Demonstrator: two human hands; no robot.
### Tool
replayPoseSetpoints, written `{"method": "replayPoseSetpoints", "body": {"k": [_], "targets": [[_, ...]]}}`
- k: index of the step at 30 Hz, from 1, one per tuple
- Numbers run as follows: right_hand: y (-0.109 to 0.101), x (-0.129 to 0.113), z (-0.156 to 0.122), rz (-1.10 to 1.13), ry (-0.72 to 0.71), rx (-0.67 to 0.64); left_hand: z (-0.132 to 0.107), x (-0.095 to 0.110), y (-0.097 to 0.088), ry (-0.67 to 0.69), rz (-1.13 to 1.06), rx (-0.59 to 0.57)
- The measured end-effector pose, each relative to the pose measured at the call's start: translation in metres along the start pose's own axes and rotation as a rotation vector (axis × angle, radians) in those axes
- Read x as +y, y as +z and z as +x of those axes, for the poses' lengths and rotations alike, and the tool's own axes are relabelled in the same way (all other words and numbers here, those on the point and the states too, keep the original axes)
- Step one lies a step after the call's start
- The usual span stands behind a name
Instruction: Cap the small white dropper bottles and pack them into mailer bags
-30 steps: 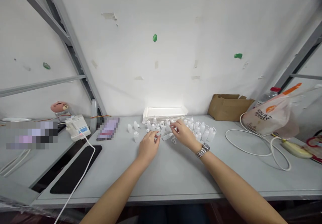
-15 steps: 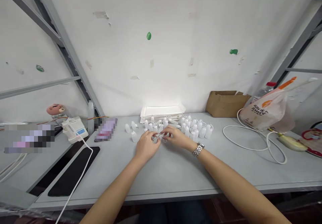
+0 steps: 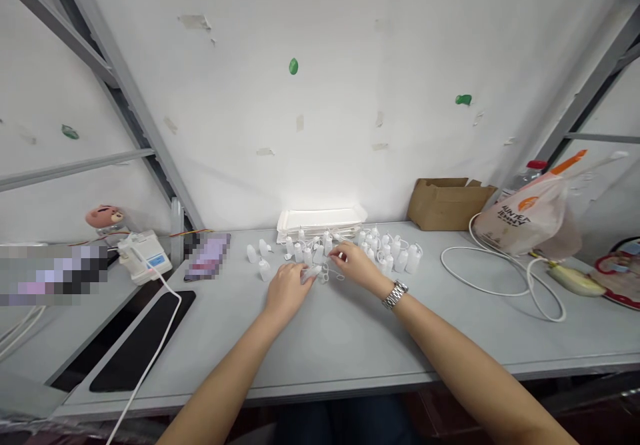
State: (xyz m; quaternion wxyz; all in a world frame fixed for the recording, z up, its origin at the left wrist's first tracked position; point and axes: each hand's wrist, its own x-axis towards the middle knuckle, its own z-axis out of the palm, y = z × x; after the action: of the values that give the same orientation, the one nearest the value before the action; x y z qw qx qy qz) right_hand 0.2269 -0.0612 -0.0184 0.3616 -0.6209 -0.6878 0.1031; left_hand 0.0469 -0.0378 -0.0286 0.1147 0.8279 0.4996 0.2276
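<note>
At the far left of the table (image 3: 340, 351), a pixelated item (image 3: 55, 275) lies flat. Beside it, a pink toy (image 3: 103, 217) sits near the wall (image 3: 340, 98), and a white device (image 3: 146, 258) with a small blue panel rests in front. A white cord (image 3: 159, 345) runs from the device across a black mat (image 3: 143, 345) and over the front edge. To the right of the mat lies a pixelated panel (image 3: 207, 257).

Next, three small bottles (image 3: 265, 271) are grouped loosely, just beyond the left hand (image 3: 287, 289). The left hand is clamped on a white bottle (image 3: 311, 273), tilted between thumb and fingers, low over the table. Thin white loops (image 3: 325, 273) show between the hands. The right hand (image 3: 359, 266) is near, apart from the left, its fingertips drawn together; whether they grip anything cannot be told. A metal watch (image 3: 395, 294) is on that wrist.

Behind the hands, a white tray (image 3: 323, 219) is set against the wall, with more bottles in front of it. A cluster of bottles (image 3: 401, 259), mostly upright, continues beyond the right hand.

Further right: an open brown box (image 3: 447, 208), a coiled white cable (image 3: 480, 293), a printed bag (image 3: 525, 221), a red-capped bottle (image 3: 531, 173) partly hidden behind the bag, and a pale yellowish item (image 3: 576, 279).
</note>
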Motion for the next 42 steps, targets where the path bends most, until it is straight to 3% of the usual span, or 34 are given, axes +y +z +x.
{"method": "replayPoseSetpoints", "body": {"k": [7, 15, 19, 24, 27, 29, 34, 42], "targets": [[-0.002, -0.001, 0.005, 0.434, 0.259, -0.057, 0.001, 0.001, -0.004, -0.002, -0.157, 0.161], [-0.001, -0.003, 0.004, 0.681, 0.319, -0.059, -0.003, 0.003, 0.001, 0.103, -0.308, 0.25], [-0.003, -0.007, 0.003, 0.683, 0.28, -0.02, -0.003, 0.004, 0.004, 0.165, -0.354, 0.208], [-0.024, -0.01, 0.005, 0.465, 0.175, 0.117, -0.003, 0.004, 0.006, 0.15, -0.344, 0.157], [-0.04, -0.006, 0.007, 0.095, 0.011, 0.265, -0.003, 0.003, 0.006, 0.119, -0.268, 0.121], [-0.045, -0.001, 0.008, -0.152, -0.078, 0.298, -0.003, 0.003, 0.006, 0.105, -0.22, 0.094], [-0.036, 0.012, 0.009, -0.475, -0.081, 0.211, -0.004, 0.004, 0.007, 0.09, -0.183, 0.064], [-0.03, 0.018, 0.009, -0.63, -0.029, 0.147, -0.003, 0.005, 0.008, 0.087, -0.165, 0.045]]}}
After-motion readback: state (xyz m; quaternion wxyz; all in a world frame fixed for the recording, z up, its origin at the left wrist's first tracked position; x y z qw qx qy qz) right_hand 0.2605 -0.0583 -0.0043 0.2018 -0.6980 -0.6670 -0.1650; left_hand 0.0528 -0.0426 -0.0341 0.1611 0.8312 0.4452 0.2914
